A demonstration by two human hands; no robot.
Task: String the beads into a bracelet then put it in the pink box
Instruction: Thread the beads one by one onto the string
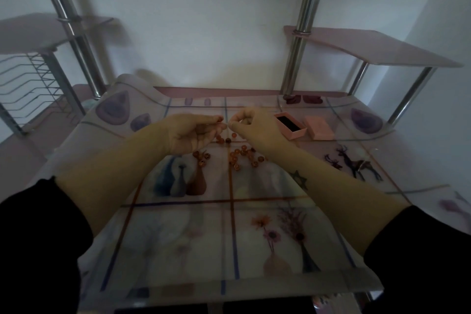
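Observation:
Both hands are raised over the middle of the table, fingertips almost meeting. My left hand [191,131] pinches an orange-red bead [219,118] at its fingertips. My right hand [252,123] pinches the end of a thin string, too fine to see clearly. Some strung beads [225,138] hang below and between the hands. Several loose orange beads [239,157] lie scattered on the table under the hands. The open pink box [290,126], with a dark lining, sits just right of my right hand, and its pink lid [319,127] lies beside it.
The glass table [229,237] is covered with a printed cloth of vases, flowers and deer. Chrome posts [298,53] rise at the back, carrying a pink shelf [382,51] on the right. A wire rack [28,81] stands at far left.

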